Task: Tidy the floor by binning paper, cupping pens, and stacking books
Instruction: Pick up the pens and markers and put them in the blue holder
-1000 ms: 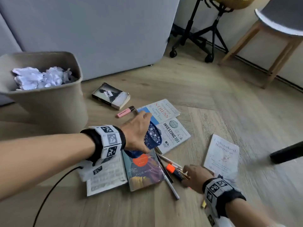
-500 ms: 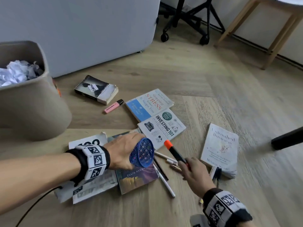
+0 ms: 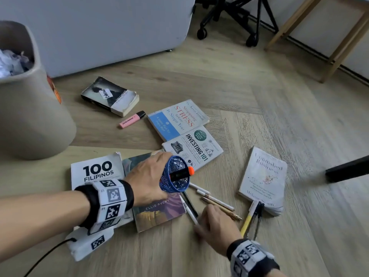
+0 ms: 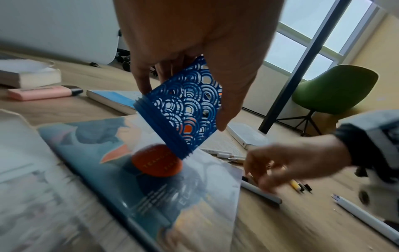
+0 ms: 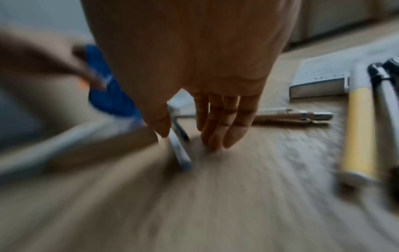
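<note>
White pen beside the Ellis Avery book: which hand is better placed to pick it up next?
Right. The right hand is open with fingertips at the white pen, while the left hand holds the blue cup.

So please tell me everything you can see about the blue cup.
The blue cup looks like plastic, its wall cut through with a pattern of wave-like arches. The left hand grips it, tilted, above a book cover, its mouth turned toward the right hand. An orange-capped marker sticks out of it.
</note>
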### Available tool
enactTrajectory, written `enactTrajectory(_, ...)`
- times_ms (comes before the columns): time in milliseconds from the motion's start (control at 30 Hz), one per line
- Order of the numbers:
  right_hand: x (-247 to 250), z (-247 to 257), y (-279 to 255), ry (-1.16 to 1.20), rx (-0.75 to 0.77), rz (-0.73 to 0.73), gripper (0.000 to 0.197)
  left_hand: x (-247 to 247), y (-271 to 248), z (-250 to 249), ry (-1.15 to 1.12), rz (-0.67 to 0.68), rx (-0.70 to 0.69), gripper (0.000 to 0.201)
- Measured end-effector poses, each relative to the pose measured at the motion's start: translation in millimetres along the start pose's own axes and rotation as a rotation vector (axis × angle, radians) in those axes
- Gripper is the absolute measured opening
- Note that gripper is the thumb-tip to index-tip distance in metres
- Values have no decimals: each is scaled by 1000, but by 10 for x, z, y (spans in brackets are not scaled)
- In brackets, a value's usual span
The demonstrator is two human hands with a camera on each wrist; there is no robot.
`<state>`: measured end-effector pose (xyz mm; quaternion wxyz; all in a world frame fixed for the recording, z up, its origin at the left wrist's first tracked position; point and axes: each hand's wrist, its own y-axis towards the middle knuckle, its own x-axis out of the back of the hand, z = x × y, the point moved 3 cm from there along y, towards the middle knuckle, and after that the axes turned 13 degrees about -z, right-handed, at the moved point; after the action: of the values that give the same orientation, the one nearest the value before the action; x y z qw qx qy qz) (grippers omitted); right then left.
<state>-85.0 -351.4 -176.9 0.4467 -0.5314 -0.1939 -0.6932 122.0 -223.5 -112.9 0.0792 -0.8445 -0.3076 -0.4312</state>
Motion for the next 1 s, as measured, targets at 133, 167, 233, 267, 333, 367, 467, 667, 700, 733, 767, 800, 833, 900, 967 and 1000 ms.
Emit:
enactTrajectory(133,-21,-25,-42,-73,80,72,12,43,20,42,-13,24,27,81)
enactTrajectory(167,40,-48,-22,-24,69,72,13,48,23,54,-17,20,38,84)
enactTrajectory(233,195,-112,40,116,10,65,15,48,34,102,-21,-10,69,86)
enactTrajectory(267,267,-158,79,195,-31,62,15,51,40,128,-19,-28,81,88)
enactTrajectory(333,372,-249,187,292,-110,17,12,60,66,170,-23,-40,101,93)
enactTrajectory(367,406,-282,244,280,-128,-19,11,65,78,187,-26,-36,107,94)
enactTrajectory(467,417,-359,368,60,-98,-131,9,75,98,225,-26,-22,97,92)
enactTrajectory(667,247,-579,379,-100,-5,-71,28,71,53,234,-28,-22,59,89)
enactTrajectory(700,224,-600,390,-111,12,-53,29,68,46,236,-30,-24,52,87)
enactTrajectory(733,214,-603,403,-126,29,-37,26,65,41,241,-31,-25,46,87)
enactTrajectory(767,214,-596,413,-140,41,-22,23,63,38,245,-32,-25,43,87)
enactTrajectory(800,217,-586,423,-153,60,-14,20,61,39,249,-34,-25,44,88)
enactTrajectory(833,224,-566,429,-165,79,-12,18,62,42,252,-36,-24,44,88)
enactTrajectory(900,234,-537,412,-173,105,-12,22,61,48,252,-40,-24,38,88)
enactTrajectory(967,213,-551,358,-220,105,-4,39,61,53,251,-45,-26,31,88)
enactTrajectory(1000,182,-567,324,-261,114,8,44,58,55,254,-48,-26,30,88)
